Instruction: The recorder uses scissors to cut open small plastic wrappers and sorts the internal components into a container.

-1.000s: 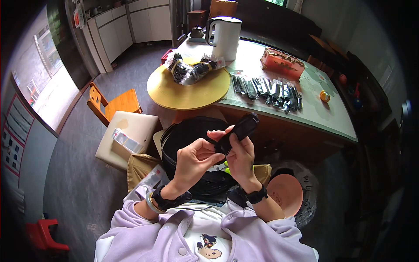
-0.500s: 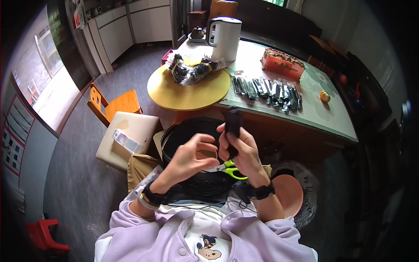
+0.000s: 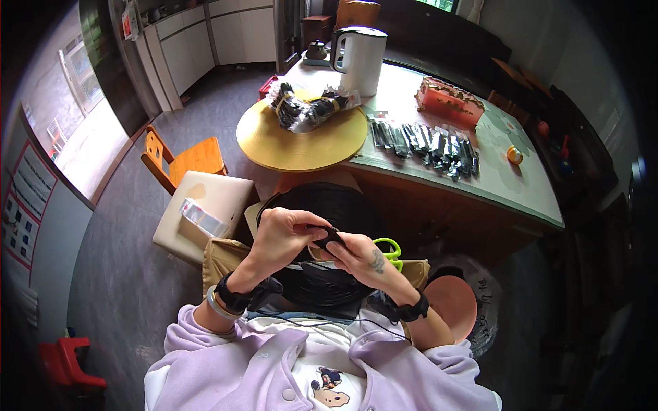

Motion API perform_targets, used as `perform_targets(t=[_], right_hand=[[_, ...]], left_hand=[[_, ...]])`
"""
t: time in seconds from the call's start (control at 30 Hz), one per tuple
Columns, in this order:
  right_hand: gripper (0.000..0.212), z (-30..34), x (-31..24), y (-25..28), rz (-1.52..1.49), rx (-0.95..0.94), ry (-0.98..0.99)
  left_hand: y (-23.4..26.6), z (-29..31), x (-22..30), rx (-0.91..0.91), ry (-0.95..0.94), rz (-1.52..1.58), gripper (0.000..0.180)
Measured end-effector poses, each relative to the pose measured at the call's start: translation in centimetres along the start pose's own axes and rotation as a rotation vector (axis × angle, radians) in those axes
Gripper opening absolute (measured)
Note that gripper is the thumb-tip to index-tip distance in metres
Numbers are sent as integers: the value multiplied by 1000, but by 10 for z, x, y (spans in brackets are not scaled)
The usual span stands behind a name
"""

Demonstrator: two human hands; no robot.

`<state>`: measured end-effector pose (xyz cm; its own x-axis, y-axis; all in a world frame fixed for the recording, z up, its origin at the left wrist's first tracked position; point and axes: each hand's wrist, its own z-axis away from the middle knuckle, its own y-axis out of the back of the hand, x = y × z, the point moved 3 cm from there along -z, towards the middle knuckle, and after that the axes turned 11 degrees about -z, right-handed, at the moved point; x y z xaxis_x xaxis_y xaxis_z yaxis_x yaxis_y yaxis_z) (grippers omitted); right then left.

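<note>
Over my lap, my left hand (image 3: 279,236) and my right hand (image 3: 364,257) meet, both closed on a small dark bundle (image 3: 331,235). It looks like folded black cord or strip; the fingers cover much of it. Below and behind the hands lies a big round coil of black cord-like material (image 3: 319,288). Lime-green-handled scissors (image 3: 392,251) show just beyond my right hand, partly hidden by it. Whether that hand touches them I cannot tell.
Ahead, a table (image 3: 531,192) bears a yellow round board (image 3: 301,156) with bundled black packets (image 3: 308,113), a row of packets (image 3: 425,147), a white kettle (image 3: 363,61) and a pink box (image 3: 449,103). A cream stool (image 3: 179,236) stands left, a pinkish round container (image 3: 452,305) right.
My right hand has brought the dark bundle down and left, turning it from upright to nearly level. My left hand, previously open and apart, has closed on it. The scissor handles appear farther forward and right.
</note>
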<state>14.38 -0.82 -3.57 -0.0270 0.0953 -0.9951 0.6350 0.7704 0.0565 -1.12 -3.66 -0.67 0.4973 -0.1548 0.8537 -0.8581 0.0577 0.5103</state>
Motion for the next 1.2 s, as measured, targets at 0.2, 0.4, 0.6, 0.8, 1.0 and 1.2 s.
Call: perform_targets(t=[0.2, 0.4, 0.6, 0.8, 1.0, 1.2], right_hand=[[25, -7, 21, -4, -12, 218, 47], [27, -7, 10, -2, -59, 181, -71], [28, -6, 13, -5, -82, 159, -112], [28, -7, 11, -6, -60, 150, -133], [28, -6, 20, -6, -47, 95, -144], [23, -6, 14, -17, -152, 27, -175]], left_hand=[[45, 20, -43, 253, 66, -367, 23], [56, 79, -157, 68, 582, -983, 24], [19, 98, -182, 232, 316, -1063, 8], [20, 91, -176, 275, 364, -1018, 11], [39, 81, -158, 235, 444, -982, 9], [79, 55, -89, 433, 294, -609, 5]])
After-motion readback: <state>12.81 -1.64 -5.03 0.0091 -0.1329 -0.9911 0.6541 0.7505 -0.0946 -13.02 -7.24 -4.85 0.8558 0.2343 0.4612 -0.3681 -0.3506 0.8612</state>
